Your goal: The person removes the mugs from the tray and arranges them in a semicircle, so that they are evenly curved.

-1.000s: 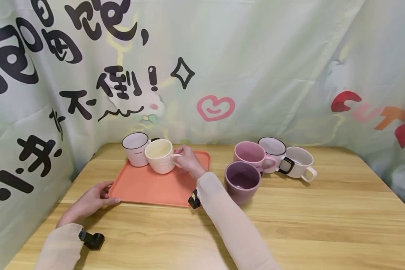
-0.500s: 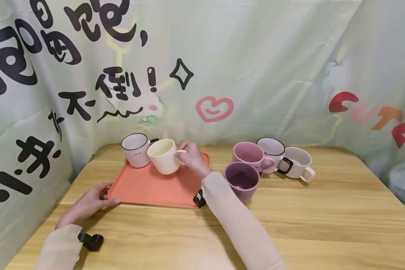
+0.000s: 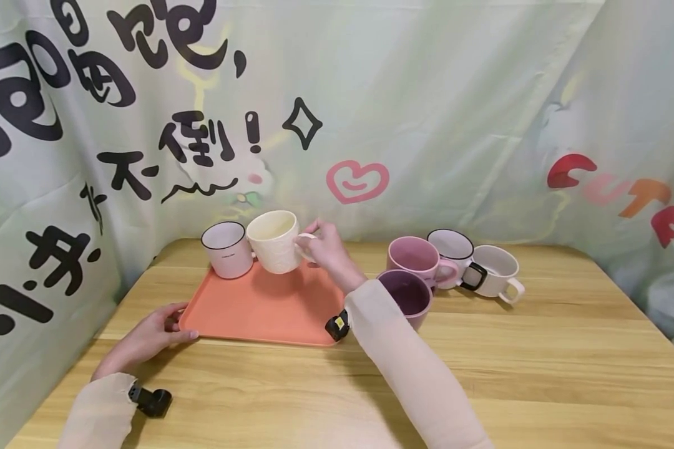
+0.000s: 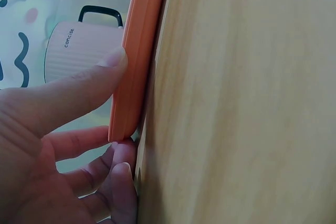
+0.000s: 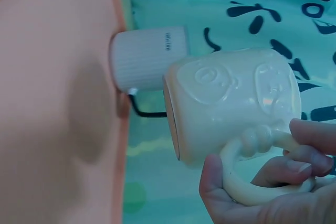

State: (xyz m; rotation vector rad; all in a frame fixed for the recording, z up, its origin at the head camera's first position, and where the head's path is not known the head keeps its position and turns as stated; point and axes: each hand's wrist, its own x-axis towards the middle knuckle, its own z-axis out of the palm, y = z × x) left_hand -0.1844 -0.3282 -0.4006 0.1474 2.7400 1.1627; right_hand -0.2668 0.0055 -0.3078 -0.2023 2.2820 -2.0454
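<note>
My right hand (image 3: pixel 331 252) holds a cream mug (image 3: pixel 274 242) by its handle, above the orange tray (image 3: pixel 258 312). The right wrist view shows raised patterns on the cream mug (image 5: pixel 236 85) and my fingers through its handle. On the tray's far left stands a pink mug (image 3: pixel 228 255) with a dark rim; its black handle (image 4: pixel 100 10) shows in the left wrist view. My left hand (image 3: pixel 151 337) grips the tray's near left corner, thumb on the side wall and fingers around the corner.
Right of the tray, several mugs cluster on the wooden table (image 3: pixel 539 362): a purple mug (image 3: pixel 407 296), a pink mug (image 3: pixel 415 255), a white dark-rimmed mug (image 3: pixel 452 244) and an off-white mug (image 3: pixel 497 271). A printed curtain (image 3: pixel 455 93) hangs behind.
My right hand has lifted the cream mug off the tray and moved it slightly right, away from the pink mug. My left hand has stayed at the tray corner.
</note>
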